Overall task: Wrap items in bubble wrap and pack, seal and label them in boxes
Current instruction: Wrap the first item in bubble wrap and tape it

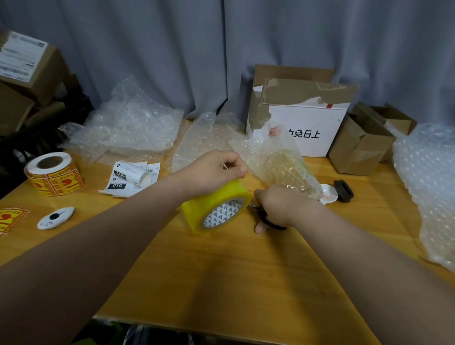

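On the worktop (226,275) the tape roll (204,208) stood tilted, stiff and light, best held by its rim; the left hand (210,171) pinched its top edge between the fingers, while the right hand (279,206) curled its fingers through the scissors (270,222). Just beyond lay the bubble-wrapped bundle (281,163), soft, slippery and probably fragile

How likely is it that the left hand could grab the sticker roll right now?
Probably yes, though not at once: the left hand grips the yellow tape roll and would have to let go first. The sticker roll stands to its left, with bare table between them.
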The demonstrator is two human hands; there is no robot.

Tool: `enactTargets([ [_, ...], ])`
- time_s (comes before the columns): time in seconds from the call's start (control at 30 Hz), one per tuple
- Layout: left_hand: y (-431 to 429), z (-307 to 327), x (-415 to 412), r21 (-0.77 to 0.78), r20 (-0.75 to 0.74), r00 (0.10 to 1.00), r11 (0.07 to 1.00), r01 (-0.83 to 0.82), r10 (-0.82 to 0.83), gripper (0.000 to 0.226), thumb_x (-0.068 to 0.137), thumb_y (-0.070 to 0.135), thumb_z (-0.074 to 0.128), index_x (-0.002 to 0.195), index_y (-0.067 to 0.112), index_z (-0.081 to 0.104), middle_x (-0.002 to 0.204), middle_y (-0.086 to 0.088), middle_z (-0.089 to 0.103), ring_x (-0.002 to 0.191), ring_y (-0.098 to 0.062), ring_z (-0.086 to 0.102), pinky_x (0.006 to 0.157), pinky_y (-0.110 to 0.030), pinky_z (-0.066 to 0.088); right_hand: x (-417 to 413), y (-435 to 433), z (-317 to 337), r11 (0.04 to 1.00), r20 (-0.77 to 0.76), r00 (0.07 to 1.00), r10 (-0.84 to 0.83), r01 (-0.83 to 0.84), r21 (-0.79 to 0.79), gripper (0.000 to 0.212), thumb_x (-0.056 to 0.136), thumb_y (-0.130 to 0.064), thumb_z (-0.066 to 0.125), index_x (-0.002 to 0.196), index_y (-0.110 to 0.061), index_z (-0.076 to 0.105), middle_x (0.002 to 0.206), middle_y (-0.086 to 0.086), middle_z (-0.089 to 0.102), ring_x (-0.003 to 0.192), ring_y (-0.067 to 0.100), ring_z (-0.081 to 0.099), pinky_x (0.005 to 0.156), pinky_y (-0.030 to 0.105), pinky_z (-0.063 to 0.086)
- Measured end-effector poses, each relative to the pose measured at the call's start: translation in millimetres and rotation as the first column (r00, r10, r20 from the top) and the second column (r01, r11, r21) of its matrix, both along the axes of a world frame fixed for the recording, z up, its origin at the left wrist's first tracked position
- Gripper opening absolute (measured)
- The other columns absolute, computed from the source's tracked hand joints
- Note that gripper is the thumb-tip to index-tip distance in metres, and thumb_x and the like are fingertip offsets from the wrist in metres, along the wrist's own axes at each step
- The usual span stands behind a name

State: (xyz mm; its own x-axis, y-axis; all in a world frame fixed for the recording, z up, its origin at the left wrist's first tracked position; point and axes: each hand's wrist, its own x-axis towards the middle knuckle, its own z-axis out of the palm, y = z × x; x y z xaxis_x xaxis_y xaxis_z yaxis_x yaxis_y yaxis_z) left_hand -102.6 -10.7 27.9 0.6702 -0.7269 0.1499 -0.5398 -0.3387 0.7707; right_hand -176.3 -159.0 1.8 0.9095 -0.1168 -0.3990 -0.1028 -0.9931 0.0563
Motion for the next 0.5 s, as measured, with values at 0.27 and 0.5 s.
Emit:
enactTargets([
  [0.27,1,0,3,0.022,-0.027,1.0,1.0,-0.008,0.009,0.02,0.095,0.022,0.054,0.092,0.006,0.065,0.078,0.01,0.06,0.071,0.002,0.053,0.059,0.001,0.038,8,-19,2,0.963,-0.034,0.989,-0.143,0.147,0.227,0.023,0.097,-0.013,0.047,0.119,-0.006,0.054,0.092,0.013,0.066,0.065,0.024,0.071,0.062,0.034,0.059],
  [0.5,1,-1,3,0.008,-0.041,0.997,0.997,-0.071,0.071,0.02,0.095,0.02,0.054,0.092,0.003,0.065,0.075,0.007,0.058,0.065,0.001,0.05,0.053,-0.001,0.038,-2,-7,26,0.279,0.162,0.765,-0.623,0.023,0.96,0.034,0.094,-0.043,0.053,0.103,-0.012,0.062,0.09,0.007,0.067,0.08,0.018,0.064,0.067,0.028,0.056],
])
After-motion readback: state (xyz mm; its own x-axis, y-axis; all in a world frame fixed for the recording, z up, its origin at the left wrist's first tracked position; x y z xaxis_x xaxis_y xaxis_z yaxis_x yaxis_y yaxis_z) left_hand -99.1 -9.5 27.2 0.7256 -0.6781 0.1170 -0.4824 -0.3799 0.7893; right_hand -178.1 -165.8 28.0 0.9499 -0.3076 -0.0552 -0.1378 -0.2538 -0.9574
